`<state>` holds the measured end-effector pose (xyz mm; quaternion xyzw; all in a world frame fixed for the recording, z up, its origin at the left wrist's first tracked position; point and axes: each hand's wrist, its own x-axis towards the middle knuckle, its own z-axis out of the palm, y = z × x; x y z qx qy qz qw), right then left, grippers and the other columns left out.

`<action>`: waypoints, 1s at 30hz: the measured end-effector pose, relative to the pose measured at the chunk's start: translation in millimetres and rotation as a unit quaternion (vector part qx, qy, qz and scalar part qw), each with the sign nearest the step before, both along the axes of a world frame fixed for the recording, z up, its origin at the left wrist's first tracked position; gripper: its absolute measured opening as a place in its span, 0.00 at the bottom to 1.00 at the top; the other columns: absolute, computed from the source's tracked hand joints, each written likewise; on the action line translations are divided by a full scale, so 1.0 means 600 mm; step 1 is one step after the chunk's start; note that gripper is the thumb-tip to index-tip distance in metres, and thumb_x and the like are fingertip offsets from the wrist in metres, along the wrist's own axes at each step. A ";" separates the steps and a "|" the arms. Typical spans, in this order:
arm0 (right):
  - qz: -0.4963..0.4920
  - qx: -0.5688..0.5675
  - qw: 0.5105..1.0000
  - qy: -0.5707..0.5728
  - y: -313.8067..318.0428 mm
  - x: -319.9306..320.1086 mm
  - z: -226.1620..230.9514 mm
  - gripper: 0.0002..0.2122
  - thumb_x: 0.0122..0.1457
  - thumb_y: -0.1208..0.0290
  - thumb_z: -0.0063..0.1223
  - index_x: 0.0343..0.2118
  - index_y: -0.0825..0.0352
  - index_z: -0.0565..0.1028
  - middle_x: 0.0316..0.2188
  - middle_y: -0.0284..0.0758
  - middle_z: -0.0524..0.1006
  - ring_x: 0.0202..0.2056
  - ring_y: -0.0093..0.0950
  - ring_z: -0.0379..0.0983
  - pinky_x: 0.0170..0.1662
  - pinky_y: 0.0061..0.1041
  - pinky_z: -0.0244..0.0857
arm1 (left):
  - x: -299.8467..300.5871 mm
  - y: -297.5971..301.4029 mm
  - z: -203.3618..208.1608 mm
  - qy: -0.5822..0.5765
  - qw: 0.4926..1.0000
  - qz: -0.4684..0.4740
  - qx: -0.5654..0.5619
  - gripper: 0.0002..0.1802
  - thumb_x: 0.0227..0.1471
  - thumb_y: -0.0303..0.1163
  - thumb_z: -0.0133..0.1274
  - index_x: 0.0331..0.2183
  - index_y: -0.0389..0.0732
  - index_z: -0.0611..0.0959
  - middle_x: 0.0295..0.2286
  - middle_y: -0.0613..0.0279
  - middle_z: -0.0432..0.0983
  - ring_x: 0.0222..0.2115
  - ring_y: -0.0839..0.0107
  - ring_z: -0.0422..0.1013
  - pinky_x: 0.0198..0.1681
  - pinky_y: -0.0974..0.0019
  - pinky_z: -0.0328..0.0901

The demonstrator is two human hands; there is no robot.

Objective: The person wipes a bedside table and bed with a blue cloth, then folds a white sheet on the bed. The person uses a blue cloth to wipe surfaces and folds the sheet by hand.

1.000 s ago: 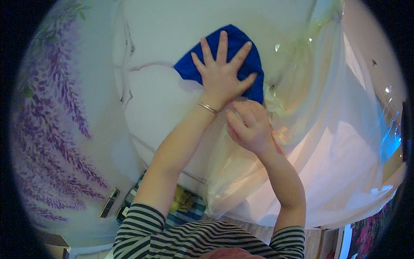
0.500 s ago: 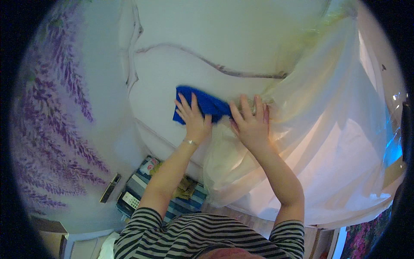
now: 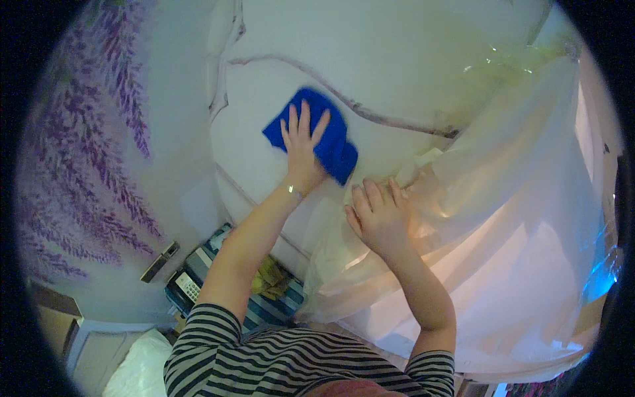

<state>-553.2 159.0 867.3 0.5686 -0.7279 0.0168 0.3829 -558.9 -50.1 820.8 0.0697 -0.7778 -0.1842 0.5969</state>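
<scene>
While the left hand [image 3: 304, 155] lies spread on a blue cloth [image 3: 338, 147], upper center, the right hand [image 3: 381, 225], loosely outstretched, meets pale sheeting [image 3: 503, 245]

Remotely, I am noting dim, cool light. Warm glow is showing on the pale sheeting [image 3: 503, 264]; blue glare [image 3: 603, 268] is flaring at far right. The blue cloth [image 3: 337, 142] is reading soft-edged. Fisheye distortion is bending outer edges; black is filling the corners.

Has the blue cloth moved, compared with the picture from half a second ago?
Yes, upward: the blue cloth is now closer to the dark curved line above it.
</scene>
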 end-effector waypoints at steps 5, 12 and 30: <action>-0.036 -0.047 0.998 -0.038 -0.037 0.026 0.004 0.19 0.50 0.61 0.55 0.45 0.60 0.73 0.52 0.40 0.66 0.49 0.36 0.65 0.55 0.51 0.50 | 0.046 0.030 -0.102 -0.091 0.989 -0.107 0.049 0.38 0.47 0.42 0.49 0.60 0.49 0.60 0.62 0.43 0.35 0.62 0.41 0.30 0.60 0.38 0.30; -0.079 0.010 0.997 0.005 -0.039 -0.006 -0.027 0.19 0.51 0.63 0.52 0.46 0.63 0.72 0.58 0.33 0.61 0.57 0.35 0.55 0.59 0.50 0.43 | 0.060 0.032 -0.096 -0.098 0.939 -0.265 0.196 0.33 0.54 0.41 0.39 0.62 0.51 0.55 0.63 0.51 0.26 0.63 0.45 0.23 0.59 0.37 0.27; 0.018 -0.021 0.996 -0.079 -0.042 0.018 -0.036 0.20 0.50 0.61 0.55 0.43 0.68 0.72 0.46 0.44 0.70 0.51 0.42 0.62 0.55 0.48 0.51 | -0.002 0.002 0.032 0.078 0.988 0.044 0.129 0.35 0.50 0.36 0.47 0.59 0.40 0.59 0.61 0.49 0.47 0.61 0.46 0.40 0.61 0.47 0.35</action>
